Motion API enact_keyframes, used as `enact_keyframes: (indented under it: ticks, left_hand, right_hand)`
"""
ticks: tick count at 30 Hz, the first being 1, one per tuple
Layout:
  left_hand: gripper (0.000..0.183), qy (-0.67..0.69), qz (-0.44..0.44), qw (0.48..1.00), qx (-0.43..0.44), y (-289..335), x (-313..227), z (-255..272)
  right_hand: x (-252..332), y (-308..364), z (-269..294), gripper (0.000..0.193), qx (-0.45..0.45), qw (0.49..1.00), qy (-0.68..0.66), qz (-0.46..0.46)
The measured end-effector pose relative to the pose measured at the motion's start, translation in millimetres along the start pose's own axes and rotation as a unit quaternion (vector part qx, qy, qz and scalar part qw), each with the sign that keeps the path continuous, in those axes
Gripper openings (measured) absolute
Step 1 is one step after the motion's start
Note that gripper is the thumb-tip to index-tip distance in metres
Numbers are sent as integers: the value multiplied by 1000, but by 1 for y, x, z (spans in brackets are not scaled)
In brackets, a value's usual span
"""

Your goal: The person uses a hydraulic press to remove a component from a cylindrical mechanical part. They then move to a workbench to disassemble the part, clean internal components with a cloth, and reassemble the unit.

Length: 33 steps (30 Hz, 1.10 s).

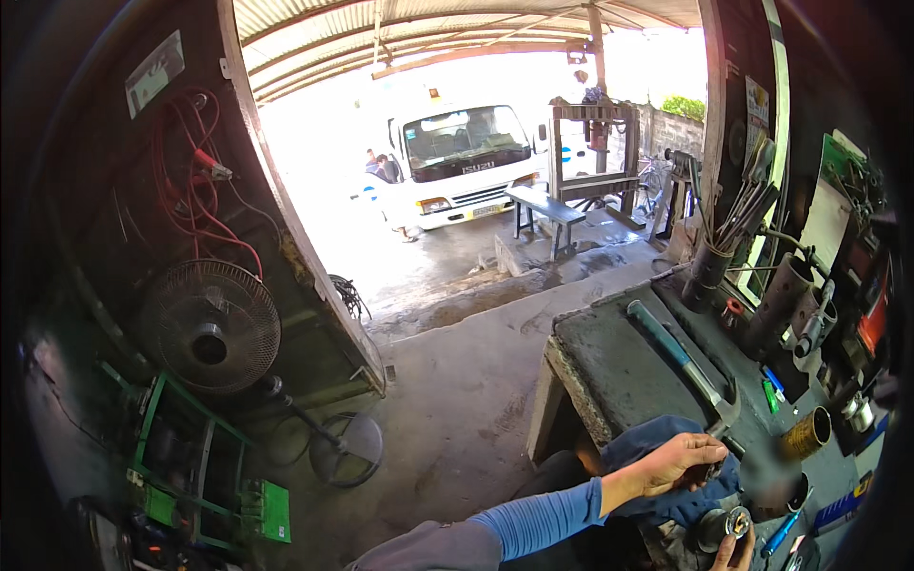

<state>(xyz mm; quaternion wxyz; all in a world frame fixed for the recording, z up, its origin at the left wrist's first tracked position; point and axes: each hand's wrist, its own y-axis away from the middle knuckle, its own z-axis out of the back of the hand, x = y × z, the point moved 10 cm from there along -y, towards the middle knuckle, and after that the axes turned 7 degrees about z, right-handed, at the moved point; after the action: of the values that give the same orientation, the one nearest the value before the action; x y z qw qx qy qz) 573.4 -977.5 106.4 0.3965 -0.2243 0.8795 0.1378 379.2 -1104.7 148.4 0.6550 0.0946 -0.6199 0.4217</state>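
Observation:
My left hand [678, 463], at the end of a blue sleeve, is closed in a pinch above the workbench [609, 352]. Between its fingertips is a small dark piece [705, 473] whose kind I cannot make out. Lower down, the fingers of my right hand [733, 552] grip a round metal part [725, 525] with a bright centre; most of that hand is cut off by the lower edge. A dark blue cloth [643, 440] lies beneath my left hand. Just beyond it rests a hammer [681, 357] with a bluish handle, its head toward me.
A brass-coloured cylinder [806, 434] and a blue tool [782, 534] lie to the right. Tall metal tubes [706, 271] hold rods along the bench's far right. On the left stand a fan [211, 328] and a green frame [143, 433]. A white truck [457, 167] is outside.

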Motion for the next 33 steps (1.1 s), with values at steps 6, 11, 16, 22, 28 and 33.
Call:
enact_keyframes:
  ticks: [6,11,16,22,28,33]
  left_hand:
    - [50,-574,-236,766,-168,27,-107,-38]
    - [59,-663,-99,711,-213,55,-82,17]
    - [75,-700,-238,611,-281,70,-96,-40]
    - [79,-482,-141,859,-95,55,-39,-84]
    - [82,-439,-74,893,-62,32,-7,-77]
    - [65,-456,-144,868,-131,38,-10,-81]
  right_hand:
    - [-14,-23,-3,49,8,997,-71,20]
    - [-13,-17,-38,62,51,992,-95,59]
    - [7,-18,-18,68,55,992,-14,109]
    - [-5,-9,-12,71,41,980,-182,73]
    - [-14,-8,-20,62,45,971,-236,16]
    - [-15,-13,-15,61,44,963,-264,19]
